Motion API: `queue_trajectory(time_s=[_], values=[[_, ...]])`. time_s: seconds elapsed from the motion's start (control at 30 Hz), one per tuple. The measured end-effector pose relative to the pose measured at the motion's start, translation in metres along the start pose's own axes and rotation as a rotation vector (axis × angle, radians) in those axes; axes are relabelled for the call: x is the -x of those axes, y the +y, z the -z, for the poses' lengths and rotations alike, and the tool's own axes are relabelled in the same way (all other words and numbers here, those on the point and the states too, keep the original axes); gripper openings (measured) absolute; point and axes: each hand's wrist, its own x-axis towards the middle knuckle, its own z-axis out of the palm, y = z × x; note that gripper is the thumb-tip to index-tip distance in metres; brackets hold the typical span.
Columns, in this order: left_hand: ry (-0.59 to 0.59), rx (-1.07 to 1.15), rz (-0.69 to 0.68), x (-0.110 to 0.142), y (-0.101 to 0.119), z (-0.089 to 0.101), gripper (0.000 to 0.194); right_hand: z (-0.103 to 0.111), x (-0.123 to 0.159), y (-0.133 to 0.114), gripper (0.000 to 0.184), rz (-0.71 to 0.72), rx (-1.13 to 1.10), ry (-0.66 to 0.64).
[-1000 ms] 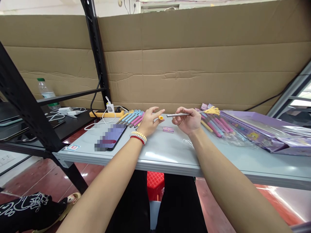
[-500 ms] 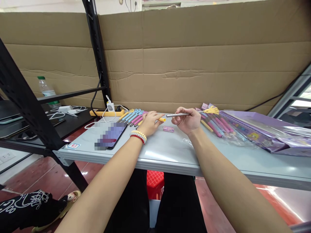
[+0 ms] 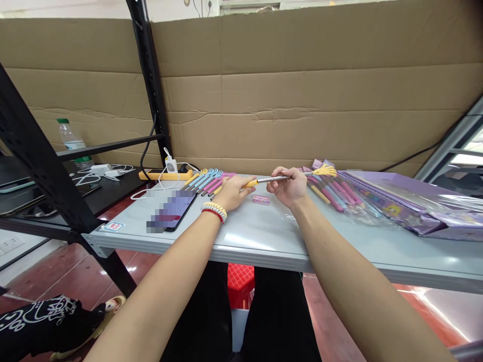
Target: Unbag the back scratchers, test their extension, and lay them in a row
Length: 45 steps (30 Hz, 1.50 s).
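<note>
Gleaming rod (image 3: 267, 179), yellow handle (image 3: 251, 184), fingered tip (image 3: 325, 171)

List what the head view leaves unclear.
In the head view:
- Yellow handle: left end hidden by left hand.
- Metal rod: midsection hidden by right hand.
- Small purple card: print too small.
- Smartphone: screen partly pixelated.
- Purple box: right end cut off by picture edge.
</note>
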Motion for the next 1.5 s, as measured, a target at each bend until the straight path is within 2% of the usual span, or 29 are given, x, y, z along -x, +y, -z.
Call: queue_trajectory(time_s=[0.2,0.47,0.8,1.07,1.5], values=[[-0.039,0.015,0.032,0.002,0.001,0.004,0.024,0.006,-0.006,0.006,0.014,0.029,0.069,0.115],[-0.090,-0.129,0.115,0.004,0.004,0.007,0.036,0.007,-0.008,0.011,0.015,-0.030,0.154,0.164],[-0.130,-0.205,0.202,0.005,0.007,0.004,0.054,0.013,-0.010,0.017,0.019,-0.066,0.312,0.156],[-0.107,-0.202,0.188,0.005,0.012,0.004,0.057,0.013,-0.010,0.017,0.019,-0.078,0.238,0.071],[-0.101,-0.267,0.181,0.004,0.018,0.003,0.057,0.007,-0.010,0.022,0.021,-0.098,0.296,0.001]])
